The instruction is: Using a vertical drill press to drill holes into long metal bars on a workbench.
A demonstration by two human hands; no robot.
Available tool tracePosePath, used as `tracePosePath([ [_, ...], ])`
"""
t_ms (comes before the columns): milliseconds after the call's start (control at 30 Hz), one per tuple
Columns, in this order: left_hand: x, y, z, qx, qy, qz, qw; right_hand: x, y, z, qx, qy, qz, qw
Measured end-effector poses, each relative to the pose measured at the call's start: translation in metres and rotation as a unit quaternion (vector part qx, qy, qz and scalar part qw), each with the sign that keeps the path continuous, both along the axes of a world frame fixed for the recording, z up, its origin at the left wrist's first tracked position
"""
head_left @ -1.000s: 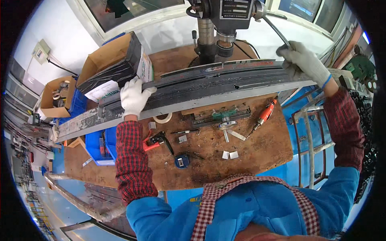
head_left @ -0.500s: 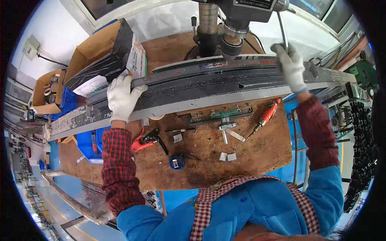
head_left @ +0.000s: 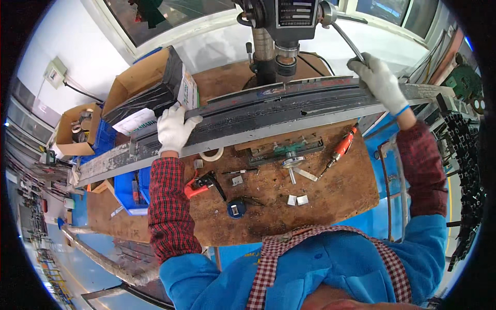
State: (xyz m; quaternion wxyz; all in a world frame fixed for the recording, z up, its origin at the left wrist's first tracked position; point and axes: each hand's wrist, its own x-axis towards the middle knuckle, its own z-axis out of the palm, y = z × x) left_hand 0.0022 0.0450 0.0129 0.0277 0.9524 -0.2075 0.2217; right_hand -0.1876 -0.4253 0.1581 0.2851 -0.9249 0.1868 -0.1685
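A long dark metal profile with a grey near side lies across the bench, metal chips scattered on it. My left hand, in a white glove, grips it left of the middle, fingers over the far edge and thumb stretched sideways. My right hand, gloved too, is closed round the end of a metal lever. That lever comes off the head of a drill press behind the profile. The drill chuck hangs over the profile's far side; I cannot make out the bit's tip.
On the wooden bench in front lie a red air tool, a small clamp fixture, a black-and-red hand tool, a tape measure and a tape roll. Cardboard boxes and a blue bin stand left.
The lever has swung to a flatter slant, with my right hand still on its end. The chuck sits higher above the profile. My left hand stays on the profile; the whole view has shifted.
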Motion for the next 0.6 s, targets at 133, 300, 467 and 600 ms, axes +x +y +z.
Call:
tracePosePath([
  [133, -0.006, -0.001, 0.006, 0.019, 0.038, 0.026, 0.999, -0.012, -0.005, 0.073, -0.257, 0.037, 0.025, 0.965],
  [300, 0.001, 0.000, -0.004, -0.021, -0.006, -0.008, 1.000, 0.022, -0.068, 0.175, -0.691, -0.126, 0.017, 0.711],
  [467, -0.004, 0.024, 0.004, -0.092, 0.076, -0.055, 0.991, 0.149, -0.111, 0.202, -0.271, -0.254, 0.146, 0.917],
  [600, 0.008, 0.026, 0.012, -0.064, 0.058, -0.001, 0.996, 0.266, -0.280, 0.198, -0.328, -0.454, 0.198, 0.805],
])
